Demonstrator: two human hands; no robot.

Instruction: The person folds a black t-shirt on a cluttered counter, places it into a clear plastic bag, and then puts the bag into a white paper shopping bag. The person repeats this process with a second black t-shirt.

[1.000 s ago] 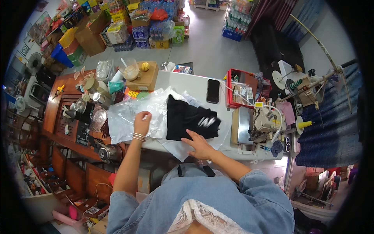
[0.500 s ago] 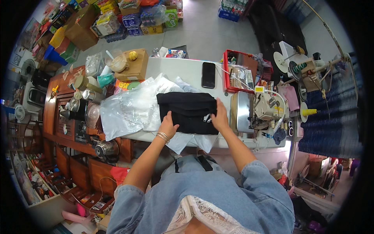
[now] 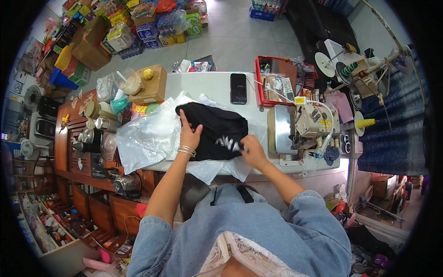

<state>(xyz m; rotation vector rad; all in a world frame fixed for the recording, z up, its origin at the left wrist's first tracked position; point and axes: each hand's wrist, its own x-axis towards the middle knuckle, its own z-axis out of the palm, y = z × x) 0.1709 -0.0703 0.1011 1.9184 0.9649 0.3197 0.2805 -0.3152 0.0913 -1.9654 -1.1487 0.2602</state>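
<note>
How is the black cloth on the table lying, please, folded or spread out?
Folded: the black cloth makes a compact, creased bundle, with the left hand on it and the right hand at its edge.

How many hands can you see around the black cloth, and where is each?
2: the left hand lies on the left part of the black cloth; the right hand is at its lower right edge.

left hand [image 3: 189, 137] higher on black cloth [image 3: 214, 123], right hand [image 3: 254, 153] now curled; white print [image 3: 226, 144] more visible again
</note>
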